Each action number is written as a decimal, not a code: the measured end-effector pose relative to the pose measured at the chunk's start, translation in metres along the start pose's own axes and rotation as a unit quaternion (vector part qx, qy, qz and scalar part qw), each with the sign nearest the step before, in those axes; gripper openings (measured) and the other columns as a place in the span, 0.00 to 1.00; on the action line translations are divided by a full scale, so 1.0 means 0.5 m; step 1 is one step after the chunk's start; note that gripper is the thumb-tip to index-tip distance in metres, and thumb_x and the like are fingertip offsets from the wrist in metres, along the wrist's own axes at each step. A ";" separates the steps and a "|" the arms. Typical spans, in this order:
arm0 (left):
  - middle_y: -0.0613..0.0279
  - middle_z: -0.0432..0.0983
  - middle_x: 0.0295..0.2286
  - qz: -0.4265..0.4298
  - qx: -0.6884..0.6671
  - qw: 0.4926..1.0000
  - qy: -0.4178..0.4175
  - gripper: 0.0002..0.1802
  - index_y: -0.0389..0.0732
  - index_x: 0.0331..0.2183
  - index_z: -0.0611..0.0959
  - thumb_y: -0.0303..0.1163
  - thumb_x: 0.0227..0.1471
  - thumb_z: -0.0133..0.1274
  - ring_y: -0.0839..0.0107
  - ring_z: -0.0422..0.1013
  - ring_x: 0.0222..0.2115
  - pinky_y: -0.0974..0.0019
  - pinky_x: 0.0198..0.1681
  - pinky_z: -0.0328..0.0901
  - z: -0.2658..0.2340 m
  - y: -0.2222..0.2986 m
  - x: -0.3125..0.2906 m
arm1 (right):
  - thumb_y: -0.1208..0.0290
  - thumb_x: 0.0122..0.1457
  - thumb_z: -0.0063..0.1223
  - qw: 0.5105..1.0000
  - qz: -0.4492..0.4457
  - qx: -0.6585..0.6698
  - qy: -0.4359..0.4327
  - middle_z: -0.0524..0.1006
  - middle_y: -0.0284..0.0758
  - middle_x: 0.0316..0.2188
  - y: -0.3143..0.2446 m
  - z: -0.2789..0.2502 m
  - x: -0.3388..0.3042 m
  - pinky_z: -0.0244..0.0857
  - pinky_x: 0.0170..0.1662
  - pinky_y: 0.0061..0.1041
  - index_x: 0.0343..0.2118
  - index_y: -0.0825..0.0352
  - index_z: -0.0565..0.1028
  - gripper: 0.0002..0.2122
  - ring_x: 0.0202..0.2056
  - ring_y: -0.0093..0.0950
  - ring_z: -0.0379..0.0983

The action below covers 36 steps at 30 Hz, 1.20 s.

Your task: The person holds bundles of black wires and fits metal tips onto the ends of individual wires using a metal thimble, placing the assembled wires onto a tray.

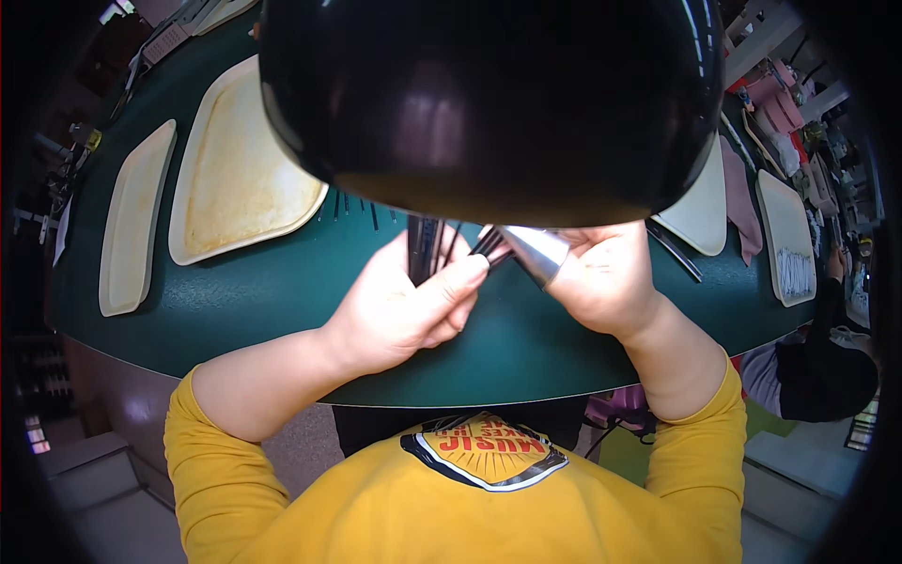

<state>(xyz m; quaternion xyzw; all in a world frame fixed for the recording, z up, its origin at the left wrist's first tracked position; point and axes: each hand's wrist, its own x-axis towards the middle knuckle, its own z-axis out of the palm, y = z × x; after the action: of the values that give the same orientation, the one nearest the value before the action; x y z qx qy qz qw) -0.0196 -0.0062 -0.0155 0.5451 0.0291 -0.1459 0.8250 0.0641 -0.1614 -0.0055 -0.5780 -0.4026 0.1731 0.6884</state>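
Observation:
Near the middle of the table edge, my left hand (409, 305) is closed, its thumb pressed over a bundle of thin black strips (425, 252). Some stand upright at the fingers; more black strips (493, 246) slant from the thumb toward my right hand. My right hand (611, 282) is curled by a shiny silver tapered metal piece (540, 254) whose narrow end points down toward me. The piece rests against its fingers, and its exact kind is unclear. A large black rounded lamp hood (489, 103) overhangs both hands and hides the fingertips of the right.
Cream trays stand at the left, one large (249, 169) and one narrow (141, 221). Loose black strips (362, 209) lie on the green table (254, 310). To the right are a pale tray (709, 207), a pink cloth (742, 211), and a tray (785, 221) with white pieces. Another person sits far right.

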 end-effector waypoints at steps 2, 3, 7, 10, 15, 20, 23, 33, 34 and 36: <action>0.64 0.60 0.11 0.017 -0.002 1.000 -0.016 0.08 0.39 0.28 0.65 0.33 0.49 0.40 0.82 0.50 0.06 0.80 0.08 0.46 -0.009 -0.003 0.002 | 0.83 0.47 0.39 0.997 0.000 0.074 -0.014 0.69 0.37 0.30 0.008 -0.014 -0.001 0.61 0.38 0.17 0.40 0.75 0.61 0.14 0.32 0.21 0.67; 0.64 0.60 0.11 0.018 0.003 1.000 -0.019 0.07 0.39 0.29 0.65 0.32 0.49 0.40 0.82 0.50 0.05 0.80 0.08 0.46 -0.010 -0.003 0.005 | 0.83 0.47 0.39 0.997 0.001 0.075 -0.013 0.69 0.37 0.30 0.013 -0.018 -0.001 0.61 0.38 0.17 0.40 0.75 0.61 0.14 0.32 0.21 0.67; 0.64 0.60 0.10 -0.003 -0.020 1.000 -0.021 0.06 0.39 0.29 0.65 0.31 0.49 0.40 0.81 0.50 0.05 0.80 0.08 0.46 0.001 0.016 0.004 | 0.81 0.49 0.38 1.000 0.003 0.003 -0.004 0.69 0.38 0.30 -0.007 -0.010 0.003 0.61 0.38 0.17 0.39 0.74 0.62 0.12 0.32 0.21 0.67; 0.64 0.60 0.10 0.001 -0.017 0.999 -0.031 0.06 0.39 0.29 0.65 0.32 0.50 0.39 0.82 0.50 0.05 0.80 0.08 0.46 -0.003 0.019 0.005 | 0.80 0.50 0.39 1.000 0.013 0.024 -0.013 0.69 0.37 0.31 -0.006 -0.015 0.005 0.61 0.37 0.17 0.38 0.74 0.63 0.11 0.32 0.20 0.67; 0.65 0.58 0.10 -0.086 -0.142 0.979 -0.119 0.11 0.38 0.28 0.66 0.37 0.51 0.36 0.83 0.50 0.05 0.82 0.07 0.47 -0.015 0.021 0.015 | 0.78 0.48 0.45 0.988 0.043 0.116 -0.094 0.69 0.35 0.31 0.007 -0.028 0.010 0.61 0.39 0.18 0.38 0.72 0.64 0.13 0.34 0.20 0.66; 0.65 0.59 0.10 -0.096 -0.161 0.977 -0.105 0.15 0.36 0.27 0.66 0.40 0.49 0.39 0.83 0.52 0.05 0.82 0.06 0.47 -0.011 0.009 0.004 | 0.80 0.44 0.51 0.996 0.064 0.030 -0.050 0.70 0.34 0.28 -0.004 0.003 0.006 0.60 0.39 0.17 0.36 0.71 0.65 0.15 0.32 0.20 0.67; 0.64 0.61 0.11 -0.037 -0.040 0.994 -0.097 0.13 0.37 0.27 0.65 0.38 0.48 0.42 0.83 0.52 0.05 0.82 0.07 0.47 -0.015 0.012 0.009 | 0.79 0.48 0.45 0.996 0.064 0.019 -0.058 0.71 0.35 0.26 -0.001 -0.002 0.005 0.62 0.38 0.18 0.37 0.72 0.64 0.11 0.30 0.22 0.68; 0.58 0.65 0.11 0.008 -0.013 0.998 -0.061 0.06 0.41 0.27 0.62 0.32 0.50 0.39 0.78 0.56 0.03 0.79 0.05 0.50 -0.013 0.012 0.003 | 0.66 0.52 0.38 0.998 0.049 0.038 -0.033 0.68 0.38 0.32 -0.001 -0.009 0.005 0.62 0.37 0.20 0.38 0.73 0.63 0.15 0.34 0.22 0.66; 0.61 0.64 0.11 0.007 -0.029 0.998 -0.058 0.08 0.37 0.28 0.65 0.32 0.50 0.38 0.80 0.57 0.04 0.80 0.06 0.51 -0.010 0.015 0.001 | 0.65 0.52 0.39 0.995 0.079 0.050 -0.037 0.68 0.38 0.33 -0.003 -0.012 0.004 0.62 0.37 0.20 0.38 0.73 0.63 0.15 0.35 0.23 0.66; 0.64 0.64 0.11 0.013 -0.032 0.997 -0.072 0.12 0.33 0.30 0.69 0.32 0.51 0.36 0.82 0.58 0.06 0.81 0.07 0.51 -0.012 0.012 0.004 | 0.67 0.51 0.41 0.967 0.105 0.233 -0.003 0.67 0.38 0.34 0.016 -0.017 0.001 0.62 0.37 0.20 0.38 0.73 0.63 0.15 0.36 0.22 0.65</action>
<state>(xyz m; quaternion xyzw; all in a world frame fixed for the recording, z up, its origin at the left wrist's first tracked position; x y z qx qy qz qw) -0.0157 0.0009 -0.0130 0.5066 -0.0329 -0.1726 0.8441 0.0728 -0.1646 -0.0131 -0.4396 -0.2906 0.3350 0.7810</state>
